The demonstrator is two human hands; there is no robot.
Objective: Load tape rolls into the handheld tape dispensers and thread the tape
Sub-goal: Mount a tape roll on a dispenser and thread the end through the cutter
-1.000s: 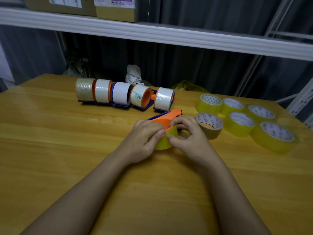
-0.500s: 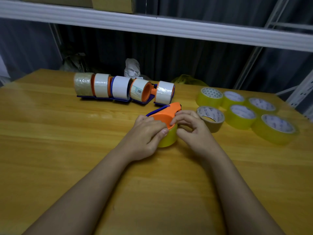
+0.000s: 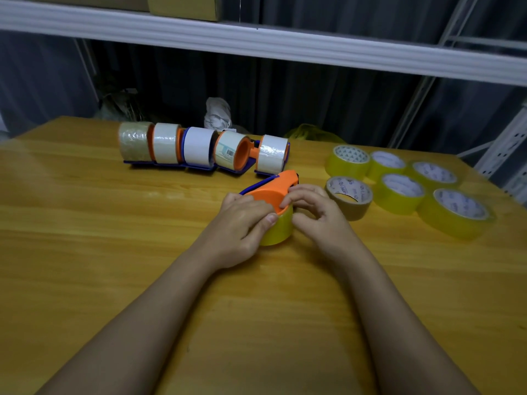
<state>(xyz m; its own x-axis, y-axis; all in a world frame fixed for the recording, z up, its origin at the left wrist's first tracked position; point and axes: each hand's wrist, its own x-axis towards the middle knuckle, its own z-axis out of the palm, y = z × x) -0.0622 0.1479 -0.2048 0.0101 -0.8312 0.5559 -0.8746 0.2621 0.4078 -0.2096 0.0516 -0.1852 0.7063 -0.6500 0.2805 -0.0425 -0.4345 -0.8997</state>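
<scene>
A yellow roll fitted on an orange dispenser is clamped between both hands at the middle of the counter. The left hand is curled round the near-left side of the roll, its thumb laid along the roll's upper edge beside the orange hub. The right hand is curled on the other side, with the fingertips pressed on the dispenser's orange top and the thumb set against the yellow wall of the roll. The roll is stood on the counter, and the dispenser's blue edge and orange nose are pointed away toward the back.

Just beyond, a row of five loaded dispensers is lined along the back left of the counter, each with a pale roll on a blue or orange frame. To the right, a brown roll is laid flat just beside the right hand. Five more yellow rolls are laid flat in a cluster beyond it, near the right edge. A white shelf is run across the top, with cardboard boxes on it and dark curtains behind.
</scene>
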